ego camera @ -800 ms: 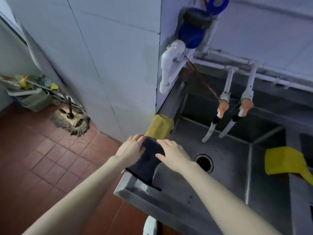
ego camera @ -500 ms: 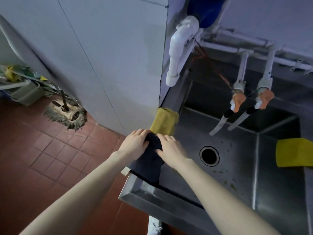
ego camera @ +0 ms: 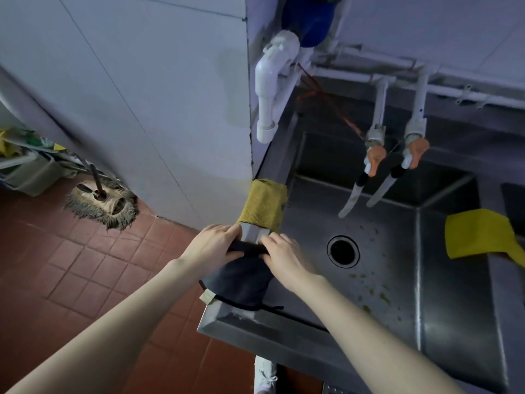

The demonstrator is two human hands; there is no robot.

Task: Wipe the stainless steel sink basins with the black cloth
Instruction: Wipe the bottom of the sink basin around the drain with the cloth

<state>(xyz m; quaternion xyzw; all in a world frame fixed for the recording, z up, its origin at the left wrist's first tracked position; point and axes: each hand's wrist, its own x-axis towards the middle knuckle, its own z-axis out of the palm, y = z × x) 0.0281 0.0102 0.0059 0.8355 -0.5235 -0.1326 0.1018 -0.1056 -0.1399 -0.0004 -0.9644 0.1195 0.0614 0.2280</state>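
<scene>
Black cloth (ego camera: 241, 282) lies draped over the left rim of the stainless steel sink (ego camera: 250, 325), near its front corner; its far edge is bunched beneath both hands. Left hand (ego camera: 211, 244) rests on the outer side of the rim, fingers (ego camera: 227, 231) curled down and pressing the cloth edge; right hand (ego camera: 284, 258) rests on the basin side, fingers (ego camera: 271, 240) likewise bent onto the cloth; whether either fully grips the fabric cannot be told. A strip of bare rim shows between the hands and a yellow cloth (ego camera: 265, 204) lying further along the same rim. Basin floor carries yellowish spots near the drain hole (ego camera: 343, 250); two taps with orange handles (ego camera: 395, 157) hang above the basin; a second yellow cloth (ego camera: 480, 233) sits on the divider at right; a mop head (ego camera: 100, 204) rests on the red tiled floor.
</scene>
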